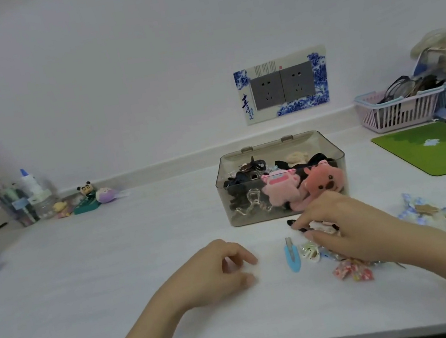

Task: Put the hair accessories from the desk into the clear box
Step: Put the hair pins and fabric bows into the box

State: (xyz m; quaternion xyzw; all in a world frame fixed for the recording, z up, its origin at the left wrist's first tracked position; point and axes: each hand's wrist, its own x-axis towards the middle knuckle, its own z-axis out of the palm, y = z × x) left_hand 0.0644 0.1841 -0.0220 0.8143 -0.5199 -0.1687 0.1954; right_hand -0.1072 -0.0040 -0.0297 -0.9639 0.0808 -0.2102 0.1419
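- Gathering the last clips: our right hand (pixel 349 224) curls over a small pile of hair clips (pixel 318 228) just in front of the clear box (pixel 281 178), fingers pinching at them.
- Our left hand (pixel 221 269) rests loosely curled on the desk (pixel 113 261), holding nothing.
- A blue clip (pixel 291 254) and a red bow (pixel 352 271) lie beside the pile.
- Next we would judge a lift over the box's front wall, which looks open-topped.
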